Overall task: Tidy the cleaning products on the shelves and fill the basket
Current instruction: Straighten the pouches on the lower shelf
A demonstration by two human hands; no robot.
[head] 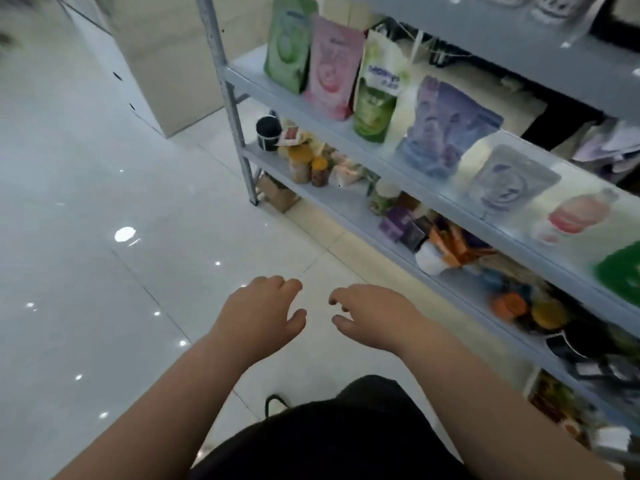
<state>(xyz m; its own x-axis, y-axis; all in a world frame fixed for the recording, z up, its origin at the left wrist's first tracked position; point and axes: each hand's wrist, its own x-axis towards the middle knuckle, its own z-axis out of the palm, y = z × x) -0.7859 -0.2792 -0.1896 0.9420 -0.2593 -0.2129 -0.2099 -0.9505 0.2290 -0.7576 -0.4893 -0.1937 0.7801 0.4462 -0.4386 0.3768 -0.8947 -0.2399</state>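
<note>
I see left hand (263,310), right hand (374,317) over floor, fingers (291,285) loosely curled, holding nothing. Pouches (332,67) upright on shelf (263,90), well beyond fingertips, up-right. Basket unseen. Risk: hasty reach topples pouches.

Left hand (261,308): bare, palm down, fingers loosely curled, thumb pointing inward, holding nothing; bare forearm runs back to the lower left corner. Right hand (372,315): bare, palm down, fingers loosely curled toward the left hand, holding nothing; bare forearm runs back to the lower right. The two hands hang side by side, near each other but apart.
</note>
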